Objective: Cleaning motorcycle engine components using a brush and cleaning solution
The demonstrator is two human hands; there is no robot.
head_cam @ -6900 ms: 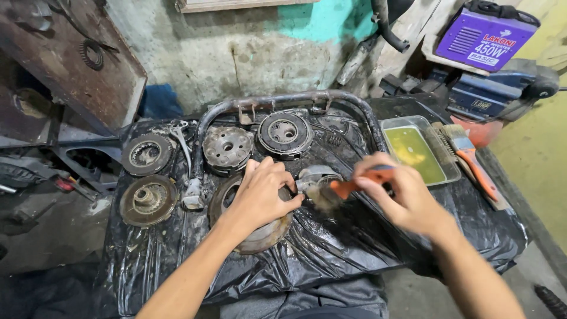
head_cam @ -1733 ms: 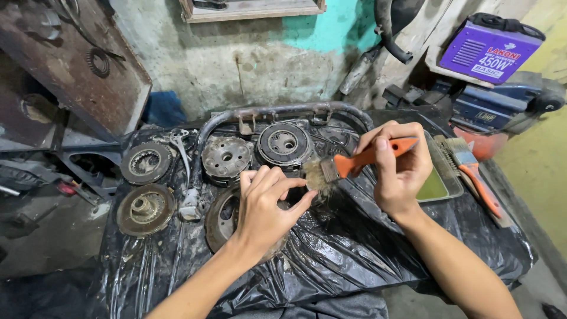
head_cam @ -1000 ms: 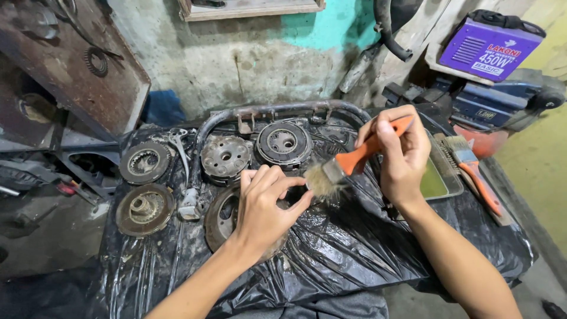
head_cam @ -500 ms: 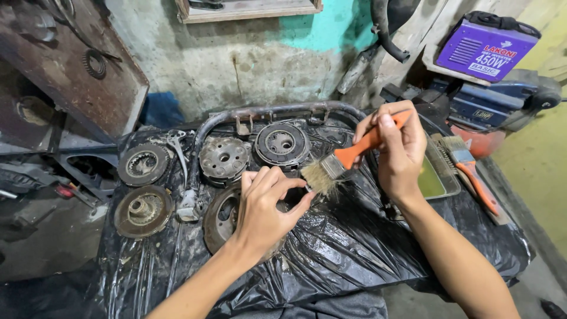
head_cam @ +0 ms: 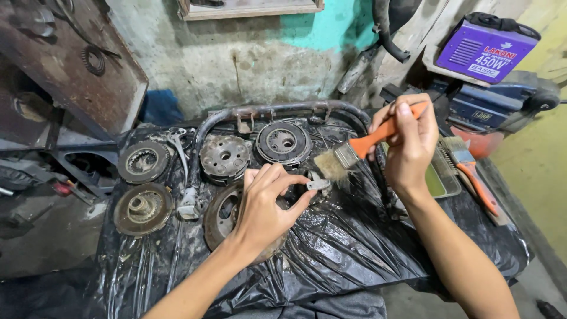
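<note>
My left hand (head_cam: 266, 204) pinches a small grey metal part (head_cam: 319, 184) between thumb and fingers, above a rusty round clutch drum (head_cam: 221, 215) lying on black plastic sheeting (head_cam: 336, 248). My right hand (head_cam: 410, 142) grips the orange handle of a paintbrush (head_cam: 357, 150); its pale bristles point down-left and hover just right of the small part, nearly touching it.
Several greasy round clutch parts (head_cam: 283, 142) lie across the sheet, in front of a bent rusty metal tube (head_cam: 277, 110). A metal tray with yellowish liquid (head_cam: 449, 183) and a second orange-handled brush (head_cam: 472, 174) sit at right. A purple box-shaped machine (head_cam: 487, 53) stands behind.
My right hand has lifted the brush from low over the parts, then brought its bristles down toward the small part. My left hand has stayed over the drum, raising the small part in its fingertips.
</note>
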